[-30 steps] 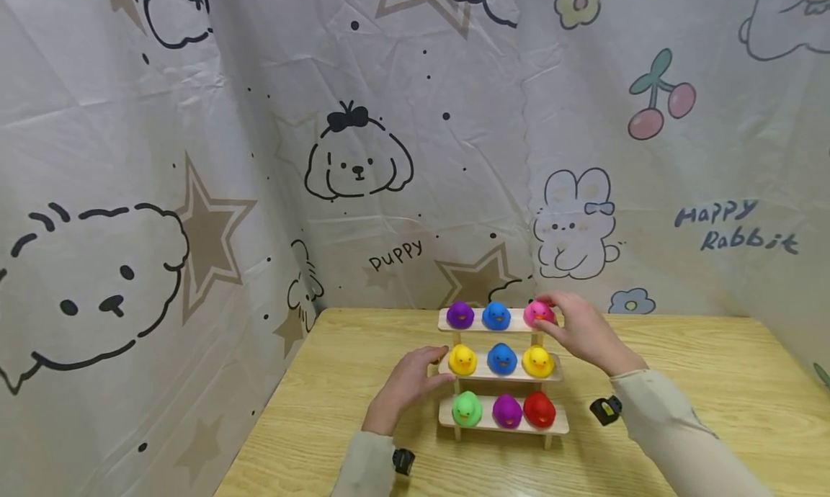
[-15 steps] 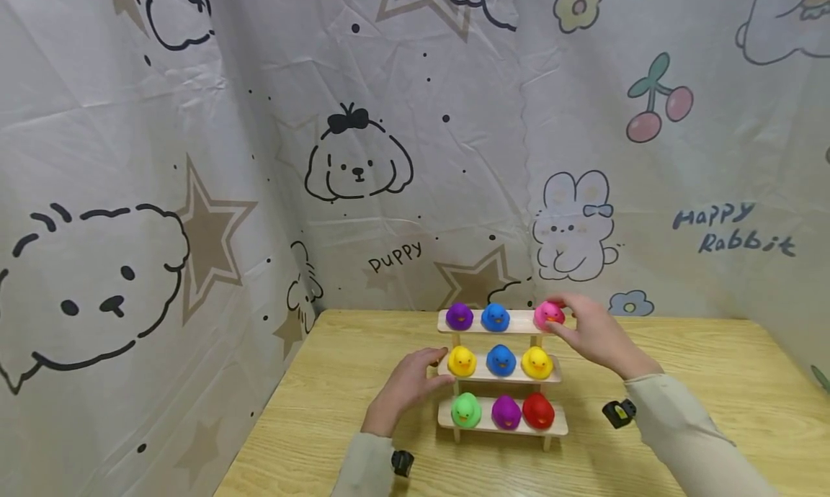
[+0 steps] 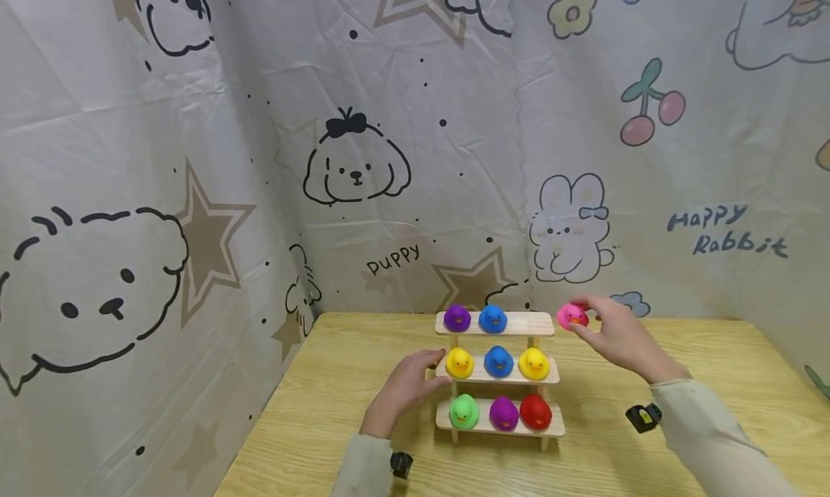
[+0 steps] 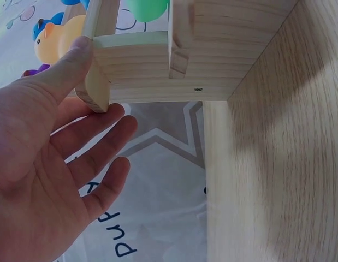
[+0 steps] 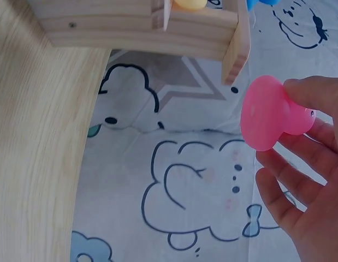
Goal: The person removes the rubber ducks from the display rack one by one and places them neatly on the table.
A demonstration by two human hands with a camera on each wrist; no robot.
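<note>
Wood table: pale yellow, with thin wavy lines, going back to the sheet.
White sheet: hangs on the left, far and right sides, a bit wrinkly, with dogs, stars, cherries and a rabbit on it.
Rack: wood, standing on the table, with eight ducks: two on the far top step, three on each of the others.
Pink duck: up in the air, just right of the top step and apart from it.
Right hand: thumb and fingers pinch the pink duck.
Left hand: thumb and fingers hold the left end of the middle step.
Left wrist view: shows a screw in the rack's wood; the head view hides it.
Right wrist view: shows the pink duck's smooth round bottom; the head view shows its beak.
</note>
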